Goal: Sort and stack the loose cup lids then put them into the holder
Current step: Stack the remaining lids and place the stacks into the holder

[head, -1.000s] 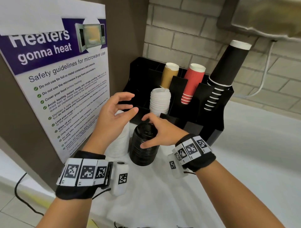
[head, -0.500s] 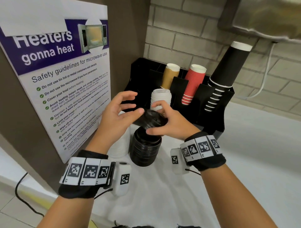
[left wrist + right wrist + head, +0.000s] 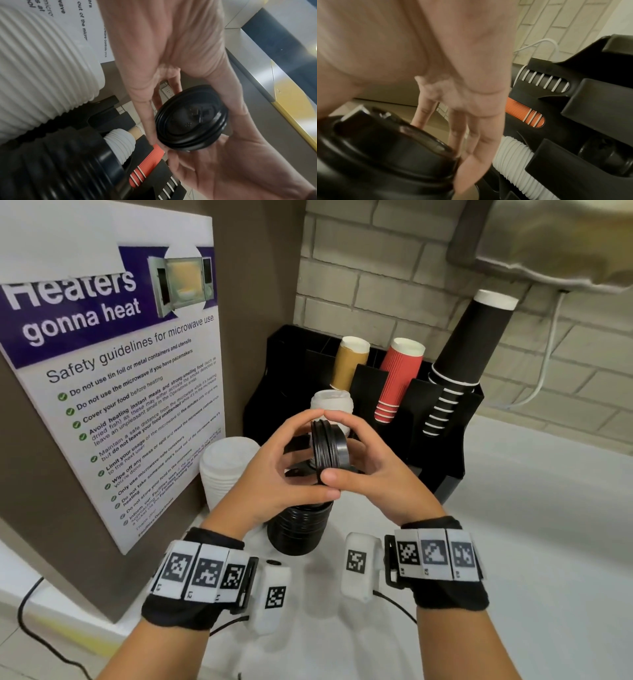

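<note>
We cup a few black lids (image 3: 329,447) on edge between our left hand (image 3: 274,474) and right hand (image 3: 373,463), fingertips meeting above the black lid stack (image 3: 298,529).

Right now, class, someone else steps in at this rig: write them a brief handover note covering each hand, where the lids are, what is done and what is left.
Left hand and right hand: both grip a few nested black lids, held on edge above the counter.
Tall black lid stack stands on the counter under the hands; white lid stack stands left of it.
Holder already has white lids in a front slot.
Done: most lids sorted by colour.
Left: the held lids, then both counter stacks, go into the holder.
</note>
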Available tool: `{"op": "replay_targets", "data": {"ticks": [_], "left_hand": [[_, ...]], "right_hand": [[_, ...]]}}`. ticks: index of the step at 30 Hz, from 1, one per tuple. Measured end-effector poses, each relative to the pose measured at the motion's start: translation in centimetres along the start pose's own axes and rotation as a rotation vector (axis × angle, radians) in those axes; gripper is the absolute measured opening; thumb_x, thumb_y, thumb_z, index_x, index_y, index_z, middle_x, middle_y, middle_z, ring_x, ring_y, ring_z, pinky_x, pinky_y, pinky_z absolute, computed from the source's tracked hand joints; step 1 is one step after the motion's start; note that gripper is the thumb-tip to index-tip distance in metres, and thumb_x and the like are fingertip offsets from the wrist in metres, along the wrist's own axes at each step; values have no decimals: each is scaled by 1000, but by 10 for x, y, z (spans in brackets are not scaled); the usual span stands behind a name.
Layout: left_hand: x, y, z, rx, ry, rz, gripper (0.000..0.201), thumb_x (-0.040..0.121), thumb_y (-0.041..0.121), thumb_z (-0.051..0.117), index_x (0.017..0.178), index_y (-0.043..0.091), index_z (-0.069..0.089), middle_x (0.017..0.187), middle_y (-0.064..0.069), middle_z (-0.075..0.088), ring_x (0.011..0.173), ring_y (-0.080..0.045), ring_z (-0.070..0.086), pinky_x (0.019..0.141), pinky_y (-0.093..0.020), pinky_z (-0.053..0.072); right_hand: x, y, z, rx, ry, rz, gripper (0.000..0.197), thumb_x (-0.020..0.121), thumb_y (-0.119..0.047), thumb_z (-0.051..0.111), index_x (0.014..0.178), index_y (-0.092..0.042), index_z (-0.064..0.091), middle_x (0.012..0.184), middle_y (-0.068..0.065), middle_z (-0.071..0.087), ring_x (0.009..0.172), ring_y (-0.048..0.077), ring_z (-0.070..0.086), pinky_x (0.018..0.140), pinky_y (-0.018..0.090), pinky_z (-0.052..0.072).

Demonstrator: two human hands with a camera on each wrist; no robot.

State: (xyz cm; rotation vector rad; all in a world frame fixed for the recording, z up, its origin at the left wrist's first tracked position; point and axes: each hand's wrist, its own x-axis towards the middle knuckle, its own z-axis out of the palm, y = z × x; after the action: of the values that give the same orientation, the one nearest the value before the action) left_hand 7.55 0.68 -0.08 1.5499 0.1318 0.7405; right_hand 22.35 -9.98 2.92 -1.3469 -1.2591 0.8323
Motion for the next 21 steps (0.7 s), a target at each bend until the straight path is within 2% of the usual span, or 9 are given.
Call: {"op": "replay_targets", "data": {"ticks": [3,6,10,15,21], "left_hand": [[0,-1,3,-12,8,10,86,58,20,88,133,40,50,135,10,52,120,-18,59,84,-30,56],[1,-2,4,6,18,15,88,57,21,88,133,39,49,132,15,52,118,-14,60,83,-29,56],[1,-2,3,24,10,1,90,57,22,88,135,41,48,137,7,49,119,-14,59,86,-31,56],[1,-4,-1,36,-7,-17,94,59,22,88,140,41,45,140,6,48,124,-16,56,90,-36,56],[2,-6,0,47,0,-10,93,59,22,89,139,43,46,141,6,49,126,-18,55,90,-37,56]], "right_hand": [[-2,-3,-1,-6,45,4,64,71,-16,78,128,-30,52,114,4,65,105,17,64,90,35,52],[-2,-5,0,-50,98,-2,63,66,-22,82,123,-32,56,116,2,63,106,14,63,94,43,53],[-4,-5,0,-62,79,-13,68,66,-25,84,127,-31,55,118,1,63,109,15,62,96,42,52],[-4,-4,0,-49,72,-19,72,68,-22,81,134,-26,52,120,2,63,110,15,62,96,36,51],[-3,-3,1,-86,98,-20,70,67,-21,82,131,-27,54,118,1,63,109,15,62,98,42,51]]}}
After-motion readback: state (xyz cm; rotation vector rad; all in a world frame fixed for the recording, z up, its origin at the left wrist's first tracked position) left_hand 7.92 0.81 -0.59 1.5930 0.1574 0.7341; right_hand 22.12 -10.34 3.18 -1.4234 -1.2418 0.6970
